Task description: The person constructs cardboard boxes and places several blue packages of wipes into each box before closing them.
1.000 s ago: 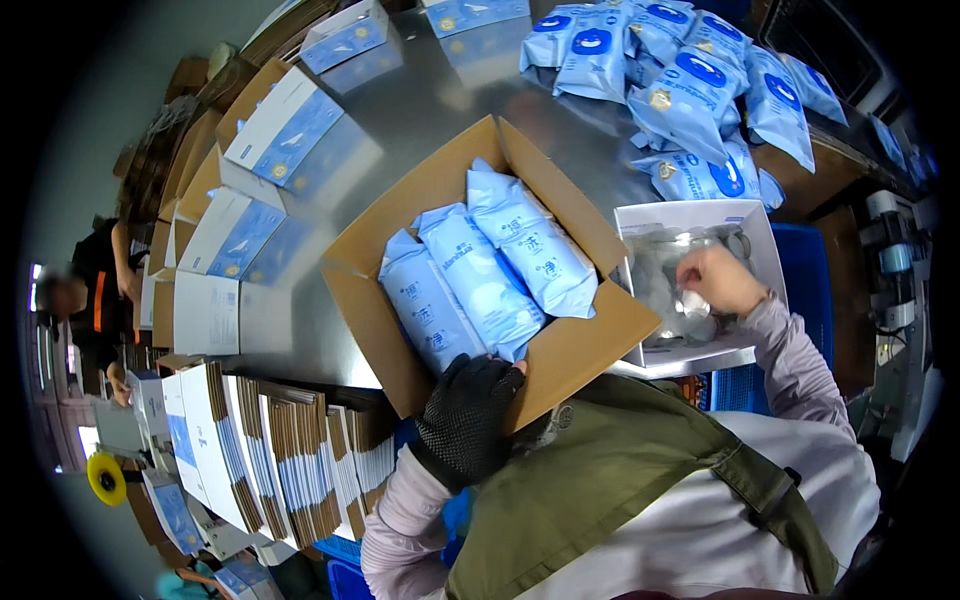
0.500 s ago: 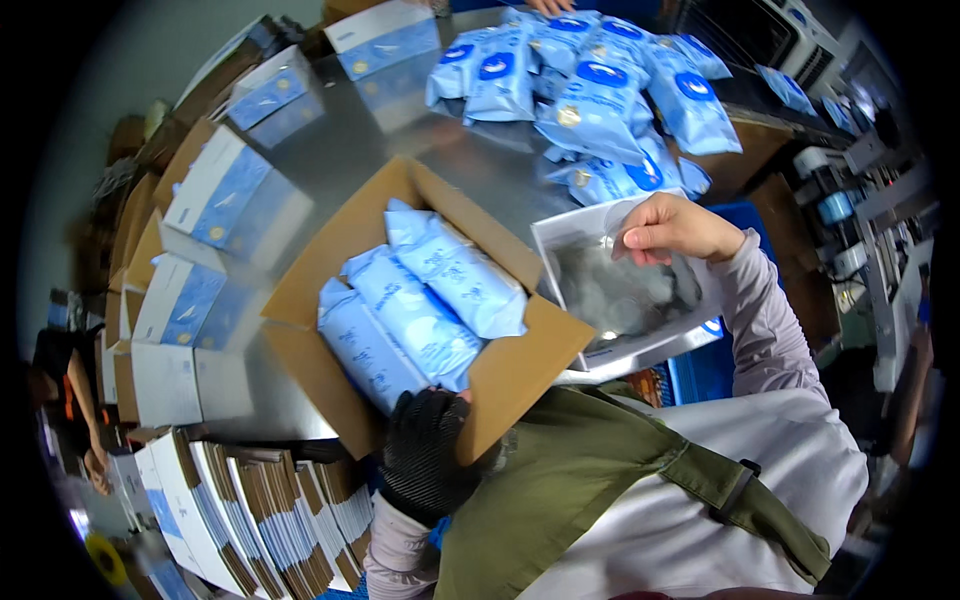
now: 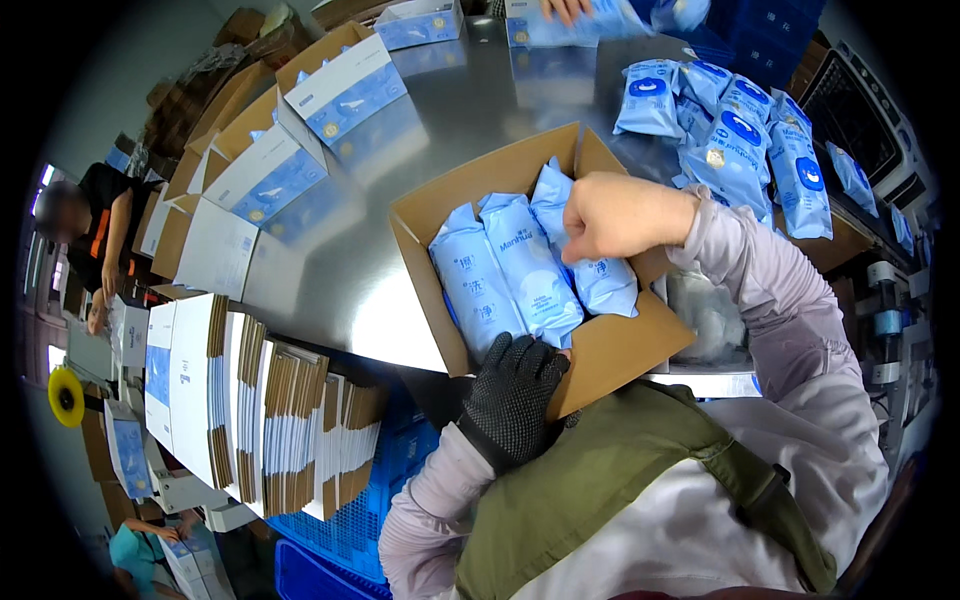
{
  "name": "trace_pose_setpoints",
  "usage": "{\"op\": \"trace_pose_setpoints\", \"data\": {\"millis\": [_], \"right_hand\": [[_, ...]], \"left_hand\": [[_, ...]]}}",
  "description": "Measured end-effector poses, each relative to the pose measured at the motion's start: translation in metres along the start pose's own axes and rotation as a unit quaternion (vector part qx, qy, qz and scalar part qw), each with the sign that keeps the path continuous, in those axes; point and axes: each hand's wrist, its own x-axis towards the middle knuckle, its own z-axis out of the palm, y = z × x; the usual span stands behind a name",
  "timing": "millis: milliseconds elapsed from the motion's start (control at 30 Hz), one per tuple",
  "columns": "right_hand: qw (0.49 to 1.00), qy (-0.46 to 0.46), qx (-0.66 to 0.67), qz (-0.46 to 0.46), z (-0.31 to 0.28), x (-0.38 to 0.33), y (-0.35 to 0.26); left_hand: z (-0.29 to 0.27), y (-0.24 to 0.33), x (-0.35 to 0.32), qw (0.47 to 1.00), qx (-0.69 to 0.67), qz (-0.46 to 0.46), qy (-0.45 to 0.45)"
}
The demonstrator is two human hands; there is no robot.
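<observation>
An open cardboard box (image 3: 630, 355) stands on the metal table in front of me, tilted slightly in view. Three light blue soft packs lie in it side by side: a left pack (image 3: 472, 285), a middle pack (image 3: 528, 265) and a right pack (image 3: 606, 290). My left hand (image 3: 512, 400), in a black dotted glove, grips the box's near wall, its fingers over the rim. Bare and closed, my right hand (image 3: 622, 215) is over the right pack, covering part of it. Whatever its fingers hold is hidden. Under my right forearm, clear thin plastic pieces (image 3: 705, 308) lie in a white tray.
Blue packs (image 3: 735, 150) are heaped at the far right. White-and-blue boxes (image 3: 345, 90) line the table's left edge. Flattened cartons (image 3: 270, 410) stand stacked at lower left, by a blue crate (image 3: 345, 535). Another person's hand (image 3: 566, 10) is at the far edge.
My right hand has moved left from the white tray, where it held a clear plastic piece, to over the right pack. My left hand stays on the box. The whole view has shifted.
</observation>
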Motion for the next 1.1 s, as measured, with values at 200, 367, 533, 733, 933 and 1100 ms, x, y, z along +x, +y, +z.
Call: {"op": "trace_pose_setpoints", "data": {"millis": [200,367,533,733,933,1100], "right_hand": [[0.983,0.030,0.175,0.050,-0.020,-0.036,0.008],[0.994,0.073,0.060,0.063,-0.013,-0.044,0.012],[0.997,0.038,0.045,0.052,-0.009,-0.025,0.008],[0.992,0.061,0.107,0.017,0.003,-0.024,0.018],[0.978,0.012,0.206,-0.023,-0.018,-0.096,0.049],[0.948,0.023,0.139,0.285,0.042,-0.166,0.088]], "left_hand": [[0.005,0.000,-0.004,0.999,0.010,-0.002,0.034],[0.004,-0.002,0.000,1.000,0.010,-0.005,-0.002],[-0.001,0.003,0.002,1.000,0.008,-0.016,-0.011],[0.003,-0.001,0.002,1.000,0.007,-0.009,0.007],[0.006,0.002,-0.003,0.999,0.020,-0.002,0.025],[-0.007,0.011,-0.003,0.995,0.095,-0.015,0.018]]}}
